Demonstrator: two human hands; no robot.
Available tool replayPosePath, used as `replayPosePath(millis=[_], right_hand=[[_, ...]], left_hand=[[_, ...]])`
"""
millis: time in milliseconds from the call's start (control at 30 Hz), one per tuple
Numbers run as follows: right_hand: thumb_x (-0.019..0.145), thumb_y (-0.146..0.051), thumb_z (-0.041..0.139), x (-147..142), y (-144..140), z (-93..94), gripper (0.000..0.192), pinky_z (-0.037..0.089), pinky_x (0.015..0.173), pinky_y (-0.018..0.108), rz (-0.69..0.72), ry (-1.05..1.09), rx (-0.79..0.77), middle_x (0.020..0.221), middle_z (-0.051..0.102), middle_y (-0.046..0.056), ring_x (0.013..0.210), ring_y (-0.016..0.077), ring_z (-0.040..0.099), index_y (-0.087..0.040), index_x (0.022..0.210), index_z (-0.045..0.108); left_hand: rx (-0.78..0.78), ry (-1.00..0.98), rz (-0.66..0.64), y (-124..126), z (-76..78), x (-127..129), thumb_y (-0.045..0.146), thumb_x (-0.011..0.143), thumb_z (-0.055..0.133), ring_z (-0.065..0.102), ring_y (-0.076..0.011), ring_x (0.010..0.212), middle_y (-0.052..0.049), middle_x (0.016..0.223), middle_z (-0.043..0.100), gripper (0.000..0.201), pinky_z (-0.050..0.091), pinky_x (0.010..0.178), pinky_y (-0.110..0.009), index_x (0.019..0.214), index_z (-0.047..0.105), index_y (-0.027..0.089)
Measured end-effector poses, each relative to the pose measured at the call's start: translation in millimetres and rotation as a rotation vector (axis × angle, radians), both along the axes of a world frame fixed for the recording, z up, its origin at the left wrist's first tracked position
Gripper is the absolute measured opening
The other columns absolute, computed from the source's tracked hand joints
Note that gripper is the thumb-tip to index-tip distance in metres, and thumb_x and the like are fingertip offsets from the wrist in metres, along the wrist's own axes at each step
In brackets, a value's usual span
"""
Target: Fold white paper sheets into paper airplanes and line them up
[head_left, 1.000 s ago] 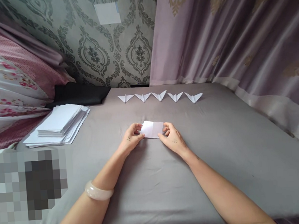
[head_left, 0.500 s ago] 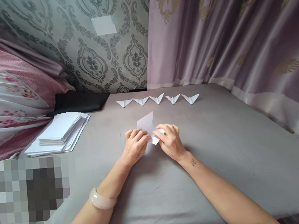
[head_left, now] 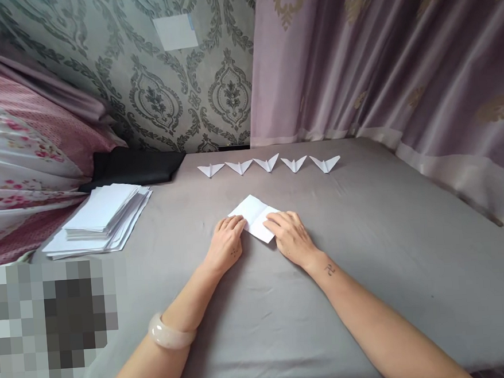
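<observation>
Flat, both hands — left hand (head_left: 227, 247), right hand (head_left: 290, 239) — press the paper (head_left: 254, 216)

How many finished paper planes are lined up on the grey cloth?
5, in one row at the far side of the grey cloth: paper planes at and. None looks hidden.
</observation>
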State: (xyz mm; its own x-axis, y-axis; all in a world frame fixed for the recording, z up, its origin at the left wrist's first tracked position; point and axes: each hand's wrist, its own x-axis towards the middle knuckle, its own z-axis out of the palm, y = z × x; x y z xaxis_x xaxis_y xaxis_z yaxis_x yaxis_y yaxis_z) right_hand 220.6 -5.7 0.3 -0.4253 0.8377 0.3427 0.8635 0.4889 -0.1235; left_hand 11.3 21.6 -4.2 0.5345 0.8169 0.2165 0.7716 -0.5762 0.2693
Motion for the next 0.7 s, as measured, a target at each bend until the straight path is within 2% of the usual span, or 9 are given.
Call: replayPosePath(millis=[67,133,267,400,533,700], right_hand=[[0.085,0.003,0.037,1.1,0.9,-1.9,0.052,0.034,0.102,0.038,0.012,0.011,-0.022,0.136,0.054,0.01,0.126,0.0208,0.045,-0.017,0.128,0.057],[0.084,0.004,0.034,2.3,2.1,-4.5,0.056,0.034,0.106,0.039,0.028,0.001,-0.069,0.14,0.052,0.01,0.131,0.0204,0.042,-0.015,0.132,0.054],[0.085,0.003,0.032,3.3,2.4,-7.1,0.053,0.035,0.107,0.04,0.033,-0.035,-0.127,0.138,0.054,0.011,0.13,0.0219,0.045,-0.011,0.131,0.055],[0.084,0.003,0.034,0.1,-2.6,-0.5,0.053,0.035,0.107,0.04,0.037,-0.073,-0.119,0.138,0.054,0.012,0.129,0.0223,0.045,-0.011,0.13,0.055],[0.084,0.002,0.036,-4.3,-10.8,14.3,0.046,0.034,0.104,0.037,0.044,-0.096,-0.141,0.129,0.058,0.01,0.118,0.0207,0.05,-0.015,0.121,0.06],[0.084,-0.002,0.04,-2.8,-18.5,30.1,0.036,0.038,0.089,0.035,-0.01,-0.137,-0.196,0.106,0.061,0.009,0.096,0.0208,0.051,-0.018,0.106,0.064]], left_hand=[[-0.012,0.004,0.021,-1.1,1.6,0.6,-0.002,0.077,0.036,0.047,-0.0263,0.127,-0.012,0.137,0.053,0.057,0.035,0.105,-0.044,0.129,0.051,0.017],[-0.014,0.027,0.019,-1.9,2.1,1.0,-0.003,0.078,0.034,0.045,-0.0268,0.128,-0.011,0.14,0.05,0.061,0.036,0.103,-0.045,0.132,0.048,0.019],[0.019,0.094,0.003,-2.5,1.8,0.8,-0.003,0.079,0.034,0.043,-0.0295,0.128,-0.009,0.14,0.051,0.059,0.032,0.103,-0.05,0.129,0.052,0.022],[0.056,0.063,-0.014,-7.3,6.5,2.5,0.001,0.078,0.039,0.047,-0.0281,0.12,-0.009,0.131,0.056,0.05,0.034,0.1,-0.046,0.119,0.059,0.021],[0.01,0.017,-0.039,-18.5,12.9,7.7,0.005,0.073,0.044,0.055,-0.0239,0.105,-0.008,0.114,0.063,0.041,0.039,0.095,-0.04,0.106,0.064,0.019],[-0.059,-0.044,0.026,-27.8,14.9,12.3,0.011,0.073,0.049,0.056,-0.0235,0.096,-0.007,0.107,0.064,0.033,0.043,0.088,-0.038,0.101,0.065,0.02]])
